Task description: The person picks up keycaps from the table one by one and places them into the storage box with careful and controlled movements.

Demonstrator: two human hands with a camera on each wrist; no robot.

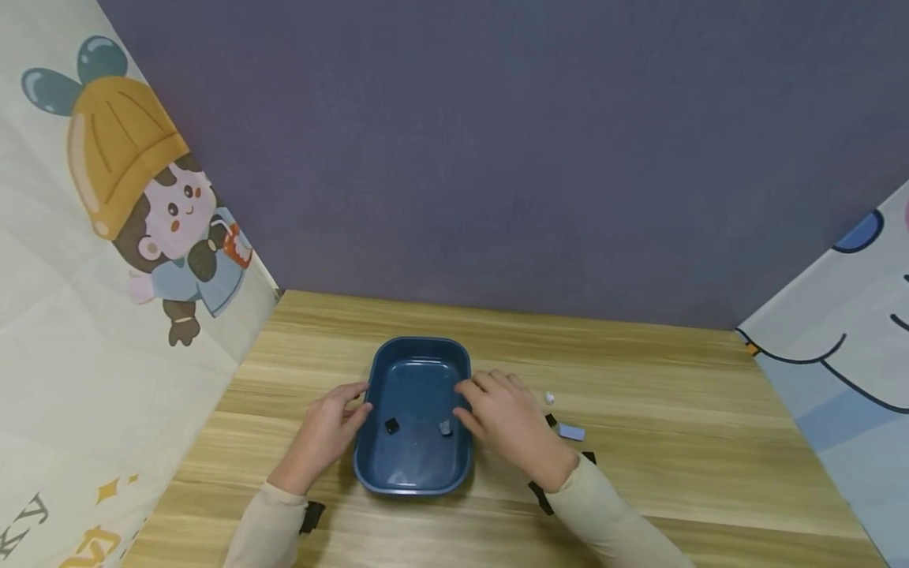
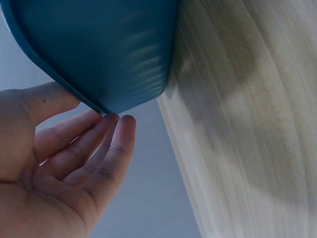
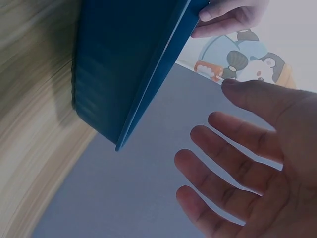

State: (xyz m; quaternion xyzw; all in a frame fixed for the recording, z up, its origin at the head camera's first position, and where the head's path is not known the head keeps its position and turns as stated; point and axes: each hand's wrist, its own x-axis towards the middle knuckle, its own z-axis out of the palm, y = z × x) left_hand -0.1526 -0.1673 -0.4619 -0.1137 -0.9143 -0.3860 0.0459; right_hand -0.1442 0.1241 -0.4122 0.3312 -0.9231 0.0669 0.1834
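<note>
A deep blue plastic tray [image 1: 419, 394] stands on the wooden table, holding a small black piece [image 1: 392, 426] and a small grey piece [image 1: 445, 427]. At its left long side, my left hand [image 1: 328, 430] pinches the rim; the thumb and fingertips meet the edge in the left wrist view. My right hand [image 1: 507, 422] hovers by the opposite rim with fingers spread. The right wrist view shows a gap between those fingers [image 3: 198, 163] and the tray wall [image 3: 114, 64], and nothing in the palm.
Right of the tray lie a small white bit [image 1: 550, 397], a light blue block [image 1: 571, 431] and several black pieces, partly hidden by my right arm. Another black piece [image 1: 312, 517] lies beside my left sleeve. A dark grey-purple wall [image 1: 497, 158] rises behind the table.
</note>
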